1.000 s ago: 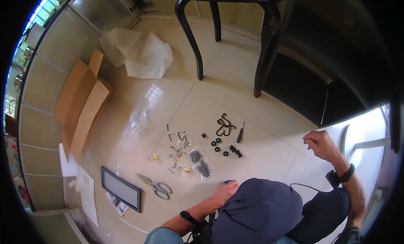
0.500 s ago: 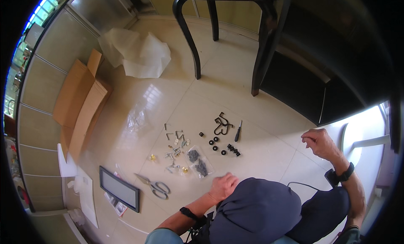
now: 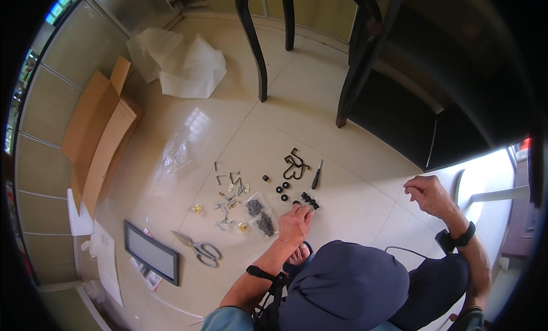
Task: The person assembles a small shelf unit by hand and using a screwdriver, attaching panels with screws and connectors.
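Note:
My left hand (image 3: 294, 226) reaches down to the floor, its bent fingertips at a small black round piece (image 3: 296, 203). Beside them lies a cluster of black knobbed parts (image 3: 310, 200); the fingers hide what is between them. My right hand (image 3: 432, 195) is raised on the right, its fingers curled together, and anything inside is hidden. Several more black round pieces (image 3: 284, 197) lie just beyond the left hand. Farther out are black curved hooks (image 3: 295, 164) and a dark-handled screwdriver (image 3: 316, 177). Clear bags of dark grey pieces (image 3: 265, 223) lie left of my left hand.
Loose metal screws and hex keys (image 3: 230, 200) are scattered left of the bags. Scissors (image 3: 201, 250) and a black-framed panel (image 3: 152, 252) lie nearer left. A cardboard box (image 3: 105, 148) and white wrapping (image 3: 185, 65) stand farther off. A dark chair leg (image 3: 258, 57) rises at the back.
My left hand has moved forward to the black parts, uncovering my foot below it. My right hand keeps its curled pose. The whole view has shifted slightly.

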Motion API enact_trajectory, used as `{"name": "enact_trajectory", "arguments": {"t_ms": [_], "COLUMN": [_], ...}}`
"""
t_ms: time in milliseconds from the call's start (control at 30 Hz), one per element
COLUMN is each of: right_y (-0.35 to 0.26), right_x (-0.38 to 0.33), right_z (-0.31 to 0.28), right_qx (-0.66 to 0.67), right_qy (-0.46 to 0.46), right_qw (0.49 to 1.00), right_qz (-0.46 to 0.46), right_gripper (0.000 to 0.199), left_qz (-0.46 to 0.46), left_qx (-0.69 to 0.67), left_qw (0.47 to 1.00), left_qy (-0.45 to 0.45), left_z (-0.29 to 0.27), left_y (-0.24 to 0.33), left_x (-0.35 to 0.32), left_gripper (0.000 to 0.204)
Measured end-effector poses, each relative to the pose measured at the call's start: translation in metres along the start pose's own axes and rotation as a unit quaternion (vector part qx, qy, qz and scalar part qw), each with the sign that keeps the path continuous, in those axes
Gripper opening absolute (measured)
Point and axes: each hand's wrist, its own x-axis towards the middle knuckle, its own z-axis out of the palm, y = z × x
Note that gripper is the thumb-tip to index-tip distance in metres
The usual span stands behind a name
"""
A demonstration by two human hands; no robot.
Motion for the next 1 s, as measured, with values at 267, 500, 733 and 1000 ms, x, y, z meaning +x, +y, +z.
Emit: {"name": "enact_trajectory", "arguments": {"t_ms": [267, 500, 733, 1000], "right_y": [0.006, 0.025, 0.028, 0.025], "right_x": [-0.016, 0.003, -0.007, -0.006], "right_z": [-0.015, 0.003, -0.002, -0.002], "right_qx": [-0.014, -0.043, -0.042, -0.019], "right_qy": [0.011, 0.005, 0.016, 0.063], "right_qw": [1.000, 0.994, 0.995, 0.987], "right_qz": [0.008, -0.100, -0.087, -0.148], "right_gripper": [0.019, 0.018, 0.022, 0.017], "left_qz": [0.010, 0.026, 0.081, 0.033], "left_qx": [0.024, 0.074, 0.071, -0.099], "left_qw": [0.999, 0.997, 0.993, 0.991], "left_qy": [-0.045, -0.018, -0.043, -0.082], "left_z": [0.020, 0.026, 0.030, -0.034], "left_y": [0.005, -0.021, -0.021, 0.023], "left_x": [0.003, -0.007, -0.002, 0.064], "left_gripper": [0.009, 0.006, 0.007, 0.011]}}
